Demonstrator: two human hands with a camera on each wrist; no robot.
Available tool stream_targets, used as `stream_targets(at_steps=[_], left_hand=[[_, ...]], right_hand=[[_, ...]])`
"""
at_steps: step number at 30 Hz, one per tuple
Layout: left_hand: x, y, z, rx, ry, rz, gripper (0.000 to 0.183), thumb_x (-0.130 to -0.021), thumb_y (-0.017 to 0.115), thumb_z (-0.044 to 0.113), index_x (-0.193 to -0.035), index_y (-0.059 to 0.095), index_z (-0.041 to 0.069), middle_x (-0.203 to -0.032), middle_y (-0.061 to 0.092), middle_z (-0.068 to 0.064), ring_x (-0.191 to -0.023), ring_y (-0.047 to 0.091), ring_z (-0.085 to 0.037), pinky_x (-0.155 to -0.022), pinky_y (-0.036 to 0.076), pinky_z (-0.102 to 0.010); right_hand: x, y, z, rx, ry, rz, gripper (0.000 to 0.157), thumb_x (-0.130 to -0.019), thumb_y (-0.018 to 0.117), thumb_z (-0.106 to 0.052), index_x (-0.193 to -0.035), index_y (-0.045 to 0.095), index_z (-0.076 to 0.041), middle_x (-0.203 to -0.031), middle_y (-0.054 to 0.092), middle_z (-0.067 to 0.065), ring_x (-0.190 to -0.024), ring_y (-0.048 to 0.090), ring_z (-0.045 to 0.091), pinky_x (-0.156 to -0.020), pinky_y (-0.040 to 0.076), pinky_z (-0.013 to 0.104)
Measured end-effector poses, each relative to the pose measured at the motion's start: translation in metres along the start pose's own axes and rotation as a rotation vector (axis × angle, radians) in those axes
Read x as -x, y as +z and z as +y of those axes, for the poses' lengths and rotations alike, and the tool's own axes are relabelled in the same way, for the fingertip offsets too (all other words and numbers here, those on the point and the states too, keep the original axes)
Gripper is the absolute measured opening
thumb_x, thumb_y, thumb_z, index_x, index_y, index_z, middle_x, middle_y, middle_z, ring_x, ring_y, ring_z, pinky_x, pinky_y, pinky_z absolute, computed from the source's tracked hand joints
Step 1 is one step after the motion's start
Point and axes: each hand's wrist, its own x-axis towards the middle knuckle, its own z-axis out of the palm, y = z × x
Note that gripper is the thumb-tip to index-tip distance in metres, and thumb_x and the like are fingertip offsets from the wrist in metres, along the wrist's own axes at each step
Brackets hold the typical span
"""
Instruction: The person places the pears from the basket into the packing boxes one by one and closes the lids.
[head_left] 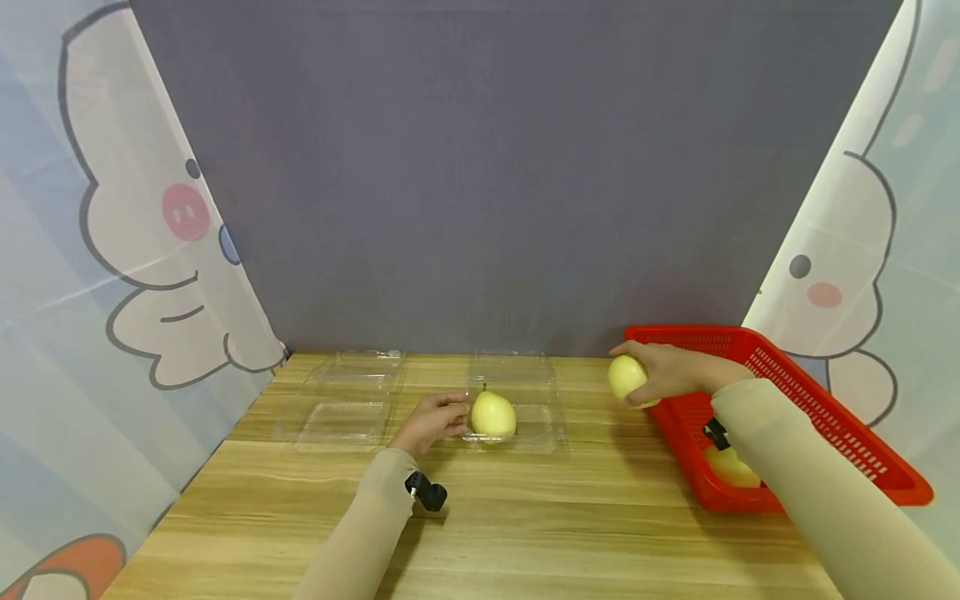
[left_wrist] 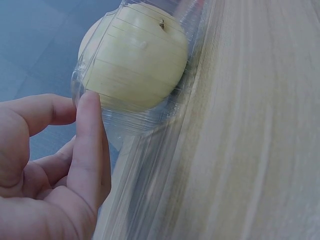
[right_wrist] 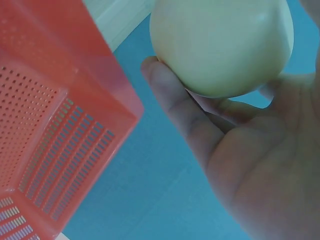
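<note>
A yellow-green pear (head_left: 493, 414) sits in the left part of a clear plastic clamshell box (head_left: 542, 421) whose lid stands open at the back. My left hand (head_left: 435, 423) pinches that box's left edge between thumb and fingers, as the left wrist view shows with the thin rim (left_wrist: 79, 82) at the fingertips. In my right hand (head_left: 670, 371) is a second pear (head_left: 627, 377), held up beside the left rim of the red plastic basket (head_left: 678, 450). The right wrist view shows fingers curled around this pear (right_wrist: 222, 45).
Another open clear box (head_left: 341, 422) lies to the left on the wooden table (head_left: 480, 533). At least one more pear (head_left: 731, 468) lies inside the basket, partly covered by my right sleeve. A grey panel (head_left: 465, 183) rises behind the table.
</note>
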Motion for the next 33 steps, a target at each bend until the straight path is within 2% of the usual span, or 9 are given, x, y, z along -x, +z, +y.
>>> stream_targets(at_steps=[4, 11, 24, 33], left_hand=[[0.0, 0.0, 0.0, 0.004, -0.003, 0.002, 0.045, -0.101, 0.058, 0.006, -0.142, 0.048, -0.009, -0.112, 0.06, -0.02, -0.086, 0.065, -0.019, -0.081, 0.059, -0.028], [-0.001, 0.0, 0.0, 0.015, -0.005, 0.002, 0.045, -0.101, 0.058, 0.006, -0.142, 0.048, -0.01, -0.112, 0.06, -0.02, -0.085, 0.065, -0.018, -0.08, 0.059, -0.028], [-0.001, 0.0, 0.0, 0.023, -0.003, 0.0, 0.044, -0.101, 0.058, 0.006, -0.142, 0.048, -0.009, -0.112, 0.058, -0.019, -0.086, 0.064, -0.018, -0.081, 0.059, -0.028], [0.0, 0.0, 0.0, 0.022, -0.001, -0.003, 0.045, -0.101, 0.058, 0.006, -0.142, 0.046, -0.011, -0.111, 0.059, -0.019, -0.084, 0.064, -0.018, -0.079, 0.059, -0.026]], right_hand=[[-0.004, 0.003, -0.003, -0.002, -0.004, -0.006, 0.071, -0.076, 0.079, -0.025, -0.137, 0.049, -0.006, -0.108, 0.057, 0.006, -0.095, 0.054, 0.025, -0.072, 0.053, 0.036], [-0.012, 0.007, -0.011, -0.011, 0.001, -0.02, 0.072, -0.077, 0.079, -0.024, -0.139, 0.048, -0.006, -0.108, 0.057, 0.008, -0.093, 0.055, 0.026, -0.07, 0.053, 0.037], [-0.027, 0.017, -0.023, -0.057, 0.023, -0.06, 0.075, -0.078, 0.079, -0.026, -0.144, 0.044, -0.012, -0.119, 0.056, 0.009, -0.099, 0.056, 0.027, -0.075, 0.054, 0.041], [-0.039, 0.026, -0.033, -0.043, 0.006, -0.067, 0.079, -0.078, 0.079, -0.029, -0.147, 0.043, -0.012, -0.121, 0.056, 0.011, -0.099, 0.056, 0.027, -0.075, 0.054, 0.04]])
